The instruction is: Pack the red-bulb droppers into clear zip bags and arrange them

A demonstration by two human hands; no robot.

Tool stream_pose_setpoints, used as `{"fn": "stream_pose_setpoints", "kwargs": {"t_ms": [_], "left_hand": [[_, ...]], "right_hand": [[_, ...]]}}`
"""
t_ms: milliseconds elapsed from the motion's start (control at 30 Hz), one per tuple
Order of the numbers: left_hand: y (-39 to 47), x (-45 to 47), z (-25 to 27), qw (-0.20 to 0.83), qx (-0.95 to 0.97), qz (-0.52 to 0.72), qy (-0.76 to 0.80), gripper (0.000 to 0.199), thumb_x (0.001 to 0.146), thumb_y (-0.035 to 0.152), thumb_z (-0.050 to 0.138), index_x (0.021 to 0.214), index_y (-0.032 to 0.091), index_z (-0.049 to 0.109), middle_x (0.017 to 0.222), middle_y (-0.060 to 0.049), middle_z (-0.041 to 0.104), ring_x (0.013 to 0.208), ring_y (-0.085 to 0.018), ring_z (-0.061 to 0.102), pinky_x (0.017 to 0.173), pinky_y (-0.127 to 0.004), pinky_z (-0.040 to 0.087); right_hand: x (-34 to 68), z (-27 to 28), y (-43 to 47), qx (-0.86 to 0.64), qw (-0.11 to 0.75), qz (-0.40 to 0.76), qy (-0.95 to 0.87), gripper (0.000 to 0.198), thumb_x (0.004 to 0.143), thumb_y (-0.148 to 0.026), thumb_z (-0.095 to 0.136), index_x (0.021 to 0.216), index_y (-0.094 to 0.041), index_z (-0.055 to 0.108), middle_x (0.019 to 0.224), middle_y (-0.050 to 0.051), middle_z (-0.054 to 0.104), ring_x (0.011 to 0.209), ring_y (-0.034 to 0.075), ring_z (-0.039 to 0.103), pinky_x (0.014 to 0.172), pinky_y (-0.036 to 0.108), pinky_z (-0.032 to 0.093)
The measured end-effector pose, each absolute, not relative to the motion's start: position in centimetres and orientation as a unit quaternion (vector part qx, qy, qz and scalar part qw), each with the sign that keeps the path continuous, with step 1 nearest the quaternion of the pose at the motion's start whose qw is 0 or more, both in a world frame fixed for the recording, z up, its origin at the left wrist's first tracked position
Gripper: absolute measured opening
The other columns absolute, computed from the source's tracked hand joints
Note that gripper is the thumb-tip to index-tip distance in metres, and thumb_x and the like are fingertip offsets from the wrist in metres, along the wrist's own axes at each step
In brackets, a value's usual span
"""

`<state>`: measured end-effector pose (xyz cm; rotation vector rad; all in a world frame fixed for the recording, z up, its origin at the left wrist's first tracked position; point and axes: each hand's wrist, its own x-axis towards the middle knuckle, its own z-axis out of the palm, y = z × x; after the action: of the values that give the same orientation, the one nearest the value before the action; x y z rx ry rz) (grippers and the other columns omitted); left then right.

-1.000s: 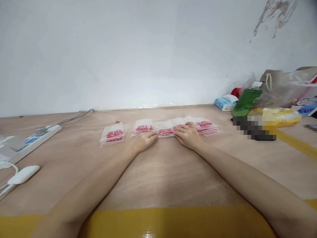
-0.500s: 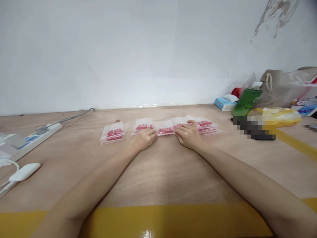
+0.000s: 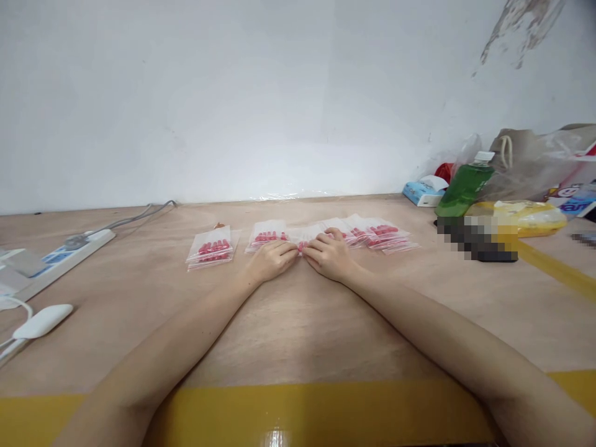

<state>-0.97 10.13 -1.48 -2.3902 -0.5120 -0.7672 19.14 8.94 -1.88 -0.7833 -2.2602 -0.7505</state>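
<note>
Small clear zip bags of red capsule-like pieces lie in a row across the table. My left hand has its fingers curled at the left edge of a middle bag. Close beside it, my right hand has its fingers bent over the same bag's right side and lower edge, hiding much of it. Both hands look closed on this bag, though the fingertips are partly hidden. Behind my left hand sits a bag stack. Overlapping bags fan out to the right, and another stack stands apart on the left.
A white power strip and a white plug-like piece with cables lie on the left. On the right are a tissue pack, a green bottle, a yellow packet and plastic bags. Yellow tape runs along the front edge.
My right hand has moved left along the row, from the overlapping bags to the middle bag near my left hand. My left hand has barely shifted.
</note>
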Motion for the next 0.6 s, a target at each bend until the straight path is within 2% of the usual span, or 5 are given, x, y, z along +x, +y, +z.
{"fn": "stream_pose_setpoints", "kwargs": {"t_ms": [333, 600], "left_hand": [[10.1, -1.0, -1.4, 0.278, -0.9, -0.273, -0.196, 0.023, 0.089, 0.016, 0.041, 0.077, 0.015, 0.061, 0.081, -0.007, 0.065, 0.076, -0.016, 0.062, 0.071, -0.03, 0.051], [10.0, -1.7, -1.4, 0.26, -0.895, -0.291, -0.217, 0.022, 0.089, 0.017, 0.041, 0.083, 0.016, 0.062, 0.086, -0.006, 0.066, 0.079, -0.016, 0.062, 0.072, -0.03, 0.051]], "right_hand": [[18.3, -1.7, 9.3, -0.282, 0.282, -0.325, -0.857, 0.03, 0.089, -0.016, 0.036, 0.071, -0.018, 0.06, 0.07, 0.003, 0.061, 0.073, 0.014, 0.043, 0.079, 0.036, 0.021], [22.1, -1.7, 9.4, -0.314, 0.241, -0.35, -0.849, 0.029, 0.088, -0.013, 0.035, 0.073, -0.017, 0.059, 0.072, 0.004, 0.059, 0.073, 0.015, 0.045, 0.08, 0.036, 0.022]]}}
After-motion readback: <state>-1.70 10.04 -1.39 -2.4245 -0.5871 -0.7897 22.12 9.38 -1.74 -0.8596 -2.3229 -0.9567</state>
